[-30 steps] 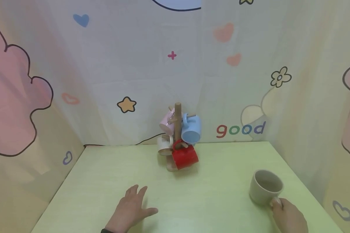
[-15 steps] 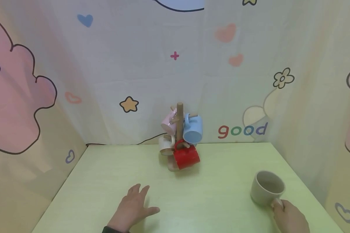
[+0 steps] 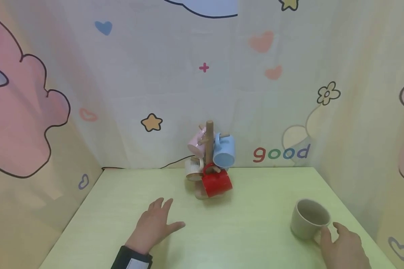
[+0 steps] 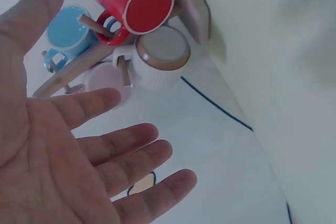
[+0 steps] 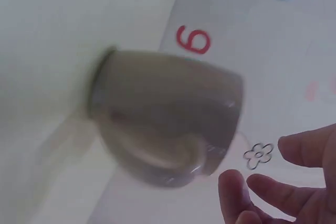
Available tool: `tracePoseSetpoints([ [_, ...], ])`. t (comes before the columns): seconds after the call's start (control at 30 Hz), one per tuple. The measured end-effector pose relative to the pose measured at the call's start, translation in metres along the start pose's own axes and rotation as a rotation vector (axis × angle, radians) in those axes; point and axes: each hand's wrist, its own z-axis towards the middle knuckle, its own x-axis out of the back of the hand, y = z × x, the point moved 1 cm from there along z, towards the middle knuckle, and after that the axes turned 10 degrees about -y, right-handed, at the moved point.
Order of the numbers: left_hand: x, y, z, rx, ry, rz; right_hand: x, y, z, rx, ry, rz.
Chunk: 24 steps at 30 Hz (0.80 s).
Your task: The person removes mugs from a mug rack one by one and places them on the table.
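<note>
A grey mug point(image 3: 301, 226) stands upright on the table at the right, its handle toward the person. Just beside that handle is my right hand point(image 3: 346, 246), with thumb and fingers apart. In the right wrist view a gap shows between the fingertips point(image 5: 233, 187) and the mug handle point(image 5: 157, 153). My left hand point(image 3: 152, 227) hovers over the left part of the table, fingers spread and holding nothing. Nearest to it is a wooden mug tree point(image 3: 210, 142), on which hang a red mug point(image 3: 217, 184), a blue mug point(image 3: 224, 152), a pink mug point(image 3: 196, 145) and a white ribbed mug point(image 3: 192, 170).
The pale green table point(image 3: 256, 209) ends at a printed curtain point(image 3: 175, 82) behind the mug tree. More curtain rises along the left and right sides. The grey mug stands near the table's right edge.
My right hand has let go of the grey mug's handle and drawn slightly away to the right. My left hand has moved a little forward. The mugs on the tree hang as before.
</note>
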Motion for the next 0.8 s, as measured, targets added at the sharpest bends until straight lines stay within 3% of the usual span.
tracePoseSetpoints([
  [0.13,0.022,0.006,0.016,-0.013,0.058,0.050,0.000,-0.029,-0.008,0.036,0.003,0.015],
  [0.23,0.041,0.014,0.028,-0.023,0.088,0.091,-0.007,-0.057,-0.011,0.072,-0.055,0.013],
  [0.37,0.061,0.024,0.046,-0.049,0.124,0.127,-0.021,-0.092,-0.014,0.222,-0.116,-0.051],
  [0.5,0.077,0.036,0.068,-0.055,0.132,0.127,-0.037,-0.124,-0.016,0.351,-0.114,-0.104],
  [0.8,0.106,0.064,0.116,-0.033,0.114,0.151,-0.061,-0.182,-0.010,0.406,-0.148,-0.134],
])
